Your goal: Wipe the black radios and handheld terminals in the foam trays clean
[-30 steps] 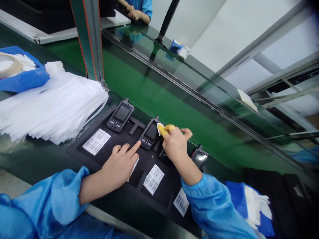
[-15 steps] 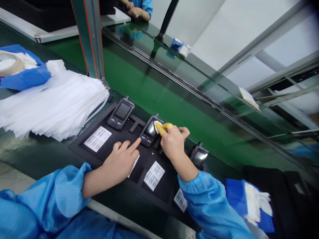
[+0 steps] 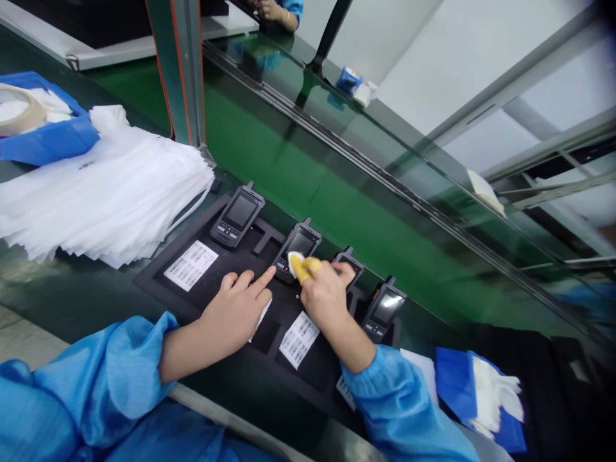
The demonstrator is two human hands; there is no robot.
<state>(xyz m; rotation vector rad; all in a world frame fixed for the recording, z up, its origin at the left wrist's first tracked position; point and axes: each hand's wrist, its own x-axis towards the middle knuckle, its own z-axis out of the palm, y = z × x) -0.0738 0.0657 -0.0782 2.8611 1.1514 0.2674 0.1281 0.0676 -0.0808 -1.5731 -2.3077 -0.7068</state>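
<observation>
My left hand [image 3: 233, 308] lies over a black foam tray [image 3: 156, 277], fingers extended, its index fingertip against the lower left corner of a black handheld radio [image 3: 301, 240]. My right hand [image 3: 327, 298], with yellow finger cots on thumb and finger, pinches a small white wipe [image 3: 292, 264] against the radio's keypad area. That radio lies face up with its stub antenna pointing away. Similar radios lie in the tray: one to the left [image 3: 239, 213] and two to the right, the nearer partly hidden by my right hand. White barcode label sheets [image 3: 191, 265] lie along the tray's near side.
A stack of white bags [image 3: 101, 192] lies left, beside a blue bin [image 3: 52, 146] holding a tape roll [image 3: 22, 110]. A metal post [image 3: 185, 77] rises behind. A green belt [image 3: 337, 192] runs beyond the tray. White gloves [image 3: 491, 391] lie right. Another person's hand [image 3: 269, 9] shows at top.
My right hand has moved down and slightly left, taking the wipe from the screen's upper right to the keypad. The third radio has come into view. My left hand has kept its place.
</observation>
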